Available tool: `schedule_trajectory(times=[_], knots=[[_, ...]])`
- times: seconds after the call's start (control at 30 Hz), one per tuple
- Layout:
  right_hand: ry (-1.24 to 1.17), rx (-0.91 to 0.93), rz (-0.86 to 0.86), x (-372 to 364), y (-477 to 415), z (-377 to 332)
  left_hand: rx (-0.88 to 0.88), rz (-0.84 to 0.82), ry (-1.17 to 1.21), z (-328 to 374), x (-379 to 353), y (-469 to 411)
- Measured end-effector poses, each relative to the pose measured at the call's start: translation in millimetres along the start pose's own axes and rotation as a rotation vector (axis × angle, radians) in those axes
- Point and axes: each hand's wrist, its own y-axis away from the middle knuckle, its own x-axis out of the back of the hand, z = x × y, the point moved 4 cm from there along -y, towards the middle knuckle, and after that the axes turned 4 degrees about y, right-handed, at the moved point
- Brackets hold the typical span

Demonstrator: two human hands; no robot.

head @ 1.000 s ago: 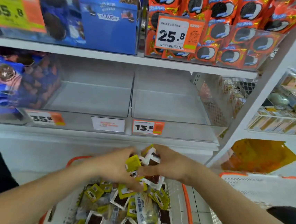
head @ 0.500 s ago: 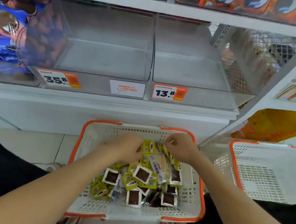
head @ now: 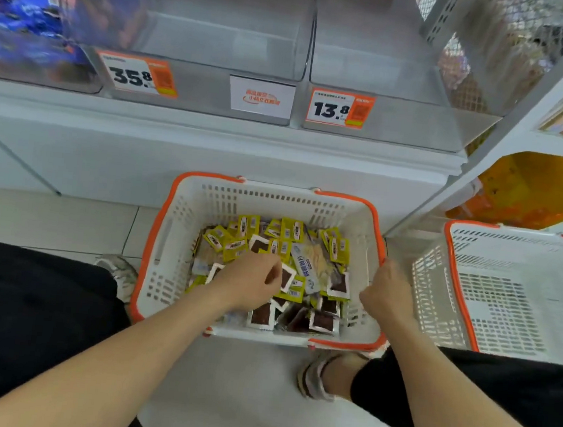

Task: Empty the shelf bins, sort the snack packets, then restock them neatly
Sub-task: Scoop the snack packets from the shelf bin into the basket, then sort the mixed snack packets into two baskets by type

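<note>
down low before a shop shelf: sorts snack packets [head: 236, 243], heaped loose in a white basket [head: 181, 238] with an orange rim, set on the floor against the shelf base. pinches a white-bordered brown packet [head: 287, 278] near the heap's middle with the left hand [head: 249, 284], fingers curled, thumb at the packet's edge. grips the basket's right rim with the right hand [head: 386, 292], fingers curled over the orange edge. shows yellow-green packets [head: 292, 230] mostly toward the far side of the heap, brown ones toward the near side, one longer blue-and-white packet [head: 305, 270] between them. squats with a grey shoe [head: 119, 271] just left of the basket and a second shoe [head: 315, 378] by its near right corner, on a white sheet [head: 255, 400] spread under the basket's near end. faces, above, a left clear bin [head: 221, 42] and a right clear bin [head: 374, 57] side by side on the lowest shelf, with a 35.8 price tag [head: 137, 75] and a white label [head: 261, 96] on the left front and a 13.8 price tag [head: 338, 108] on the right front. further left, blurred blue packs [head: 24, 9] behind clear plastic. just right of the first basket, a second basket [head: 455, 281], white with an orange rim, and beyond it a yellow-orange shape [head: 533, 189], too unclear to name.
</note>
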Motion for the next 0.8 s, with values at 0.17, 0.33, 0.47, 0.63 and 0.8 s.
schedule_trajectory(times=[0.17,0.33,0.47,0.63,0.8], knots=[[0.168,0.220,-0.092,-1,-6,-42,-0.042,-0.062,-0.070,-16,-15,16],[-0.178,0.206,-0.147,-26,-5,-81,-0.077,0.012,0.026,-20,-16,14],[-0.571,0.257,-0.423,-44,6,-102,0.006,-0.005,0.135,-25,-23,0],[-0.552,0.417,-0.524,-24,7,-106,0.081,0.163,-0.142,-13,-26,-19],[-0.212,0.194,0.209,30,-55,16,0.153,0.198,-0.496,18,-43,-28]])
